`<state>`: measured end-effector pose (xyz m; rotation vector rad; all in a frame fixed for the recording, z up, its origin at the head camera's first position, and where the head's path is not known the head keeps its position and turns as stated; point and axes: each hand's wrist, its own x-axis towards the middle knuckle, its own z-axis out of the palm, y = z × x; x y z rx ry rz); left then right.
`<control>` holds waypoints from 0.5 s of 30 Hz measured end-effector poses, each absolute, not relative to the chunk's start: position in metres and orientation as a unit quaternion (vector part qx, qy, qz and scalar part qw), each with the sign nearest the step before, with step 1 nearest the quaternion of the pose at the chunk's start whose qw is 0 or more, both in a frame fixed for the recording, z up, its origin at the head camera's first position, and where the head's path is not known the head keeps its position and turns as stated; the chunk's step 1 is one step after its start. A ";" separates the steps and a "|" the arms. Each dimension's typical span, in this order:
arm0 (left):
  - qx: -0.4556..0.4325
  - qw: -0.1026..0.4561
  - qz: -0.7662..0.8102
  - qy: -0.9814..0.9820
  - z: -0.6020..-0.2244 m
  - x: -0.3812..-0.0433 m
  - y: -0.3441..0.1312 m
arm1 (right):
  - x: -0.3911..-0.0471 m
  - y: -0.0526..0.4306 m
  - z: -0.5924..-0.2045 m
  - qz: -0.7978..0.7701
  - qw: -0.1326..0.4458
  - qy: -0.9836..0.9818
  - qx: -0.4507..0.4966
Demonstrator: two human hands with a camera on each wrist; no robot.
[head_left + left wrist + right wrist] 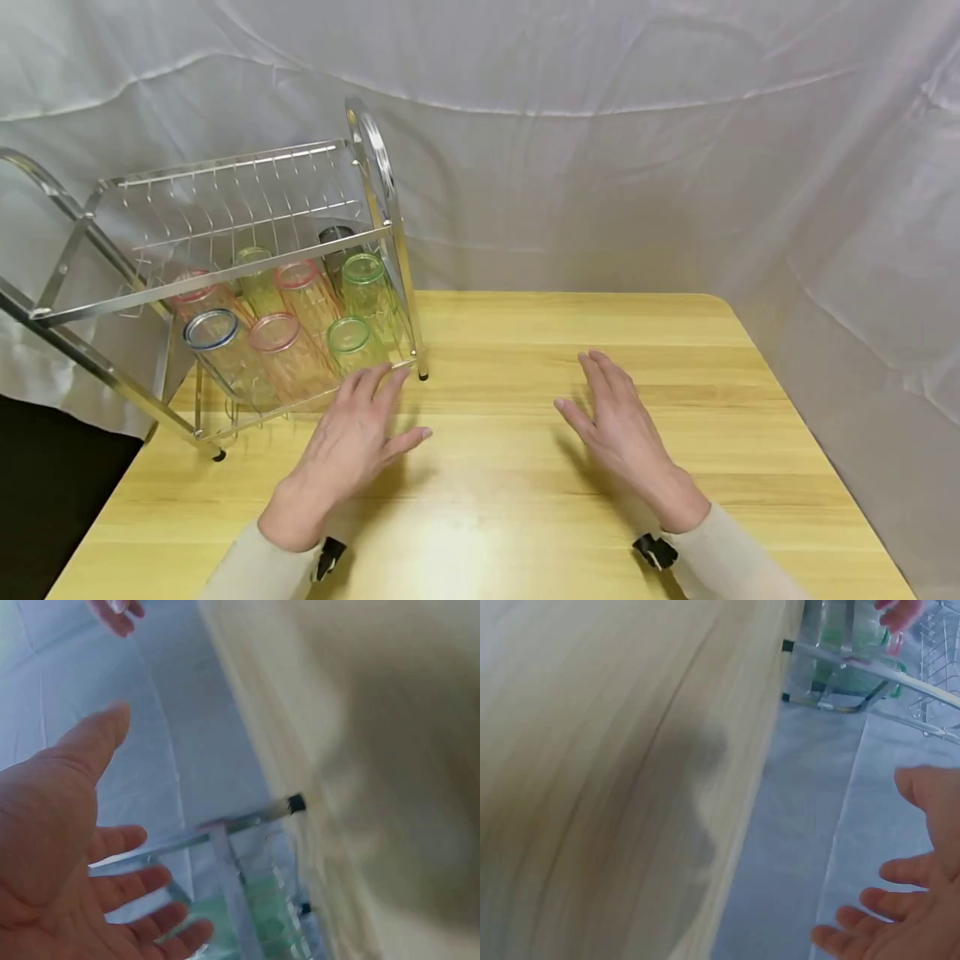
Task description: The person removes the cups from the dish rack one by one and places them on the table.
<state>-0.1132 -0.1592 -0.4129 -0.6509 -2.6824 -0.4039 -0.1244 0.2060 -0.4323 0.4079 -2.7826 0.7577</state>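
Just past the left hand's (345,442) fingertips sits the front green glass (352,354), right-hand end of the front row on the lower tier of a metal rack (217,273). So that's the nearest thing to any grip, and nothing's been grabbed: the left fingers are fairly straight, thumb well out to the side, palm empty. Can't tell for sure if the fingertips touch the rack's lower front rail (300,402), but it looks like a gap to me.

Further left of that hand are the pink front glass (292,354) and the blue-rimmed glass (232,358), with more glasses behind. Well off to the right, the right hand (622,425) hovers over bare table (487,483), fingers extended, thumb apart, also empty.

If it were me handling that green one: come in from the open right side, wrap the body rather than poke at the rim, and lift enough to clear the rail before drawing it out. Watch the pink neighbour and the upper shelf, they'd clink easily. Smooth glass, so I'd guess slippery too.
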 end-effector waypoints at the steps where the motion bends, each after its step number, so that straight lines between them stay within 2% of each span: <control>1: -0.233 0.188 -0.146 -0.943 -0.410 -0.116 -0.160 | -0.126 0.204 -0.432 0.271 0.121 -0.945 0.137; 5: -0.229 0.232 -0.140 -0.935 -0.396 -0.133 -0.163 | -0.134 0.192 -0.431 0.327 0.147 -0.926 0.123; 8: -0.214 0.234 -0.109 -0.942 -0.384 -0.147 -0.164 | -0.142 0.180 -0.430 0.368 0.153 -0.912 0.098; 11: -0.195 0.200 -0.083 -0.957 -0.374 -0.157 -0.164 | -0.150 0.167 -0.431 0.404 0.154 -0.898 0.080; 15: -0.153 0.126 -0.052 -0.979 -0.364 -0.166 -0.162 | -0.161 0.150 -0.432 0.430 0.159 -0.885 0.080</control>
